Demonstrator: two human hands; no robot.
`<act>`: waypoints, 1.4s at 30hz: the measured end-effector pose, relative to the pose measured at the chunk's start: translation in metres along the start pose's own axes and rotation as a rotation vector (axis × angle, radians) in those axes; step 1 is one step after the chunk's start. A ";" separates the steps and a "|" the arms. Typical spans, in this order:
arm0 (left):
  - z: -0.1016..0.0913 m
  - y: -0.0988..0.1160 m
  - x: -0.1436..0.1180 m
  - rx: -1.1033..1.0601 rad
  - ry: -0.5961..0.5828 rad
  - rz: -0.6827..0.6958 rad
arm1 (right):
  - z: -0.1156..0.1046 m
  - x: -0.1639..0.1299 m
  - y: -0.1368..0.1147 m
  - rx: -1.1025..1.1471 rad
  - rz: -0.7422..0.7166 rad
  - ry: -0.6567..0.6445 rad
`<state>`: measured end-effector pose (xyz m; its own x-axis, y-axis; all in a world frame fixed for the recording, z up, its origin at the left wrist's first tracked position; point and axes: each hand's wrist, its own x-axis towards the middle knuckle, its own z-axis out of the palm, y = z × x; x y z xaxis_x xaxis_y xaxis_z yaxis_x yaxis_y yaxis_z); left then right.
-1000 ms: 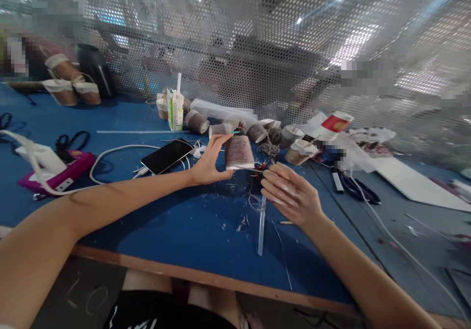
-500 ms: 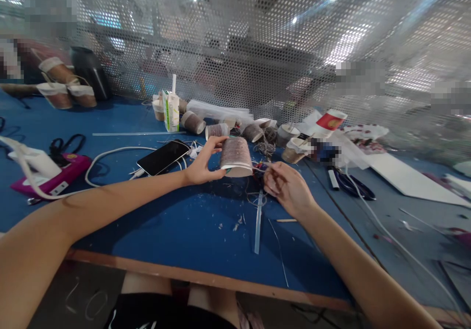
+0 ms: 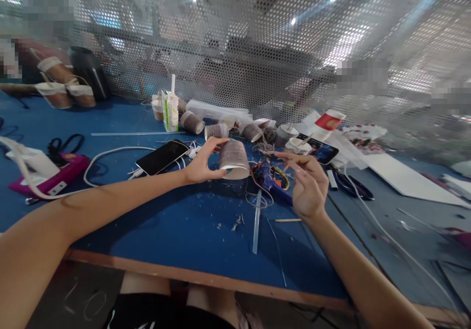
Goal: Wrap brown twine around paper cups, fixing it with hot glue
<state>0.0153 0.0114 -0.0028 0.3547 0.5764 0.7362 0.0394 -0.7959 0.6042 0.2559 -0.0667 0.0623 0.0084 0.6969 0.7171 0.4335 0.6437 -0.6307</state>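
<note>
My left hand point(image 3: 201, 164) grips a string-wrapped paper cup point(image 3: 233, 159), held upside down just above the blue table point(image 3: 176, 221). To its right my right hand point(image 3: 307, 184) hovers with its fingers spread, and a thin strand runs from its fingertips toward the cup. Under that hand lies a blue glue gun point(image 3: 272, 179) with a tangle of red and yellow wire. A clear glue stick point(image 3: 256, 221) lies in front of the cup.
A black phone point(image 3: 162, 156) on a white cable lies left of the cup. Several wrapped cups point(image 3: 217, 130), a milk carton point(image 3: 169, 111), a second phone point(image 3: 320, 150) and scissors point(image 3: 349, 184) crowd the back. A pink box point(image 3: 47, 179) sits far left. Mesh screen behind.
My right hand has risen to the right and opened, uncovering the glue gun. The cup has tilted a little in my left hand.
</note>
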 end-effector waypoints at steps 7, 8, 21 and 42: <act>0.002 0.001 0.002 0.106 0.014 0.067 | 0.013 -0.023 -0.010 0.265 0.056 -0.343; 0.002 0.001 0.002 0.111 0.013 0.074 | 0.013 -0.025 -0.009 0.246 0.062 -0.371; 0.000 0.001 0.002 0.093 0.006 0.082 | 0.015 -0.024 -0.007 0.190 0.200 -0.354; 0.000 0.000 0.002 0.163 0.052 0.128 | 0.013 -0.016 0.006 0.037 0.173 0.076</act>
<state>0.0164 0.0126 -0.0014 0.3181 0.4743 0.8209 0.1493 -0.8801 0.4507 0.2465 -0.0699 0.0436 0.1486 0.7733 0.6164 0.3864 0.5283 -0.7560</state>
